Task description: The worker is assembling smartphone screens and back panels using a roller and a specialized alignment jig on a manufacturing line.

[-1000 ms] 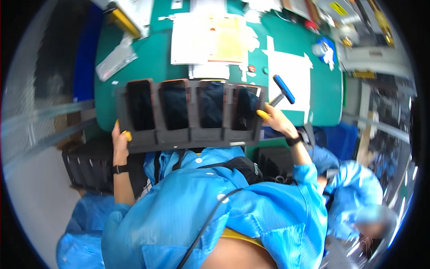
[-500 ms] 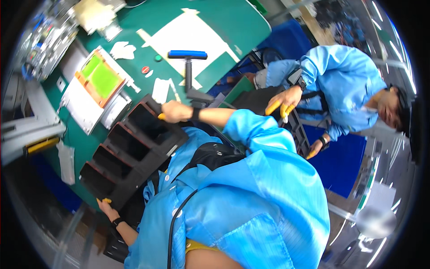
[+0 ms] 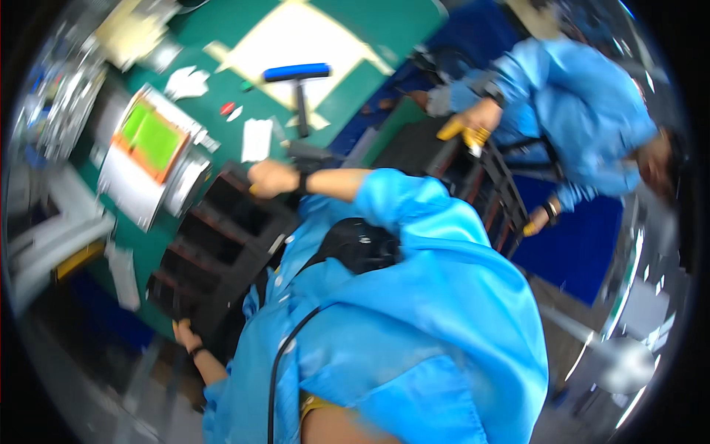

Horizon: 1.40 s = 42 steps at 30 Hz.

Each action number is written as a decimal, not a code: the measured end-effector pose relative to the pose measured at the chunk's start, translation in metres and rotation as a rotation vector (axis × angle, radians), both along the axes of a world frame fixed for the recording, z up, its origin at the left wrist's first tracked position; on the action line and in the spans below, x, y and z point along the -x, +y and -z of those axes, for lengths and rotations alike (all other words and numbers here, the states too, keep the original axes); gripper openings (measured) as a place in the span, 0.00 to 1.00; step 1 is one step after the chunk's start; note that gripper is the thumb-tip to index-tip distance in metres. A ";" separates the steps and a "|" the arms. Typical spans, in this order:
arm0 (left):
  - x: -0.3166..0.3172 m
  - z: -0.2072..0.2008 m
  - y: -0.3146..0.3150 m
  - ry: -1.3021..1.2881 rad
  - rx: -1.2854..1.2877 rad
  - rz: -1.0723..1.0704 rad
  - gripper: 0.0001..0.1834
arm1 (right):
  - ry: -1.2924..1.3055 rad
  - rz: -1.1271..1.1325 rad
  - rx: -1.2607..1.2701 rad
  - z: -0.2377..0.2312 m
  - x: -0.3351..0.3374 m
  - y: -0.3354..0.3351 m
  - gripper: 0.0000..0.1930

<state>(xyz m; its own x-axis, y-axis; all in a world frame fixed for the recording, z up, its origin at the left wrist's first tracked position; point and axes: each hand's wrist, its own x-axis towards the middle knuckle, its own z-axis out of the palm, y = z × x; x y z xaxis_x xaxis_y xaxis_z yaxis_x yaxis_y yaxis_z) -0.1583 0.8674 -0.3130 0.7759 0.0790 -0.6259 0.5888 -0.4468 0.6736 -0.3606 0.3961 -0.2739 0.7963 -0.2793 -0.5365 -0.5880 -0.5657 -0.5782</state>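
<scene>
A black tray point(image 3: 238, 272) with several deep rectangular compartments sits slantwise in front of my body, over the near edge of the green table. My right hand point(image 3: 274, 180) is closed on its far right end. At the opposite end, lower left, my left hand point(image 3: 186, 337) grips the corner. Yellow covers show on some fingertips. Dark flat pieces seem to line the compartments, but blur hides what they are. A blue-coated arm of mine reaches across above the tray's right end.
On the green table point(image 3: 185, 37) are a white taped sheet point(image 3: 325, 37), a blue roller point(image 3: 297, 72), a fixture with a green pad point(image 3: 154, 140) and a white paper point(image 3: 257, 140). At right, a person in blue point(image 3: 584, 111) holds another black tray point(image 3: 473, 177).
My view has shifted and blurred, so the table things sit a little further left and higher. Both my hands keep their hold on the tray; the co-worker still holds theirs.
</scene>
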 end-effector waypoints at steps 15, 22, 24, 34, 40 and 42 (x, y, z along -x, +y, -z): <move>0.106 -0.075 -0.176 -0.660 -0.257 0.710 0.22 | -0.042 0.117 0.225 -0.019 0.005 0.051 0.08; 0.140 -0.060 -0.199 -0.642 0.149 1.153 0.16 | -0.273 0.401 0.000 -0.011 0.007 0.078 0.12; 0.140 -0.053 -0.197 -0.704 0.147 1.294 0.18 | -0.295 0.271 0.039 -0.025 0.006 0.080 0.10; 0.156 -0.032 -0.206 -0.713 0.084 1.311 0.23 | -0.801 0.354 0.143 -0.087 -0.096 -0.023 0.09; 0.167 -0.030 -0.206 -0.596 -0.070 1.232 0.22 | -0.825 0.450 0.243 -0.060 -0.147 -0.044 0.09; 0.170 -0.035 -0.209 -0.665 -0.157 1.282 0.22 | -0.887 0.453 0.251 -0.054 -0.151 -0.040 0.09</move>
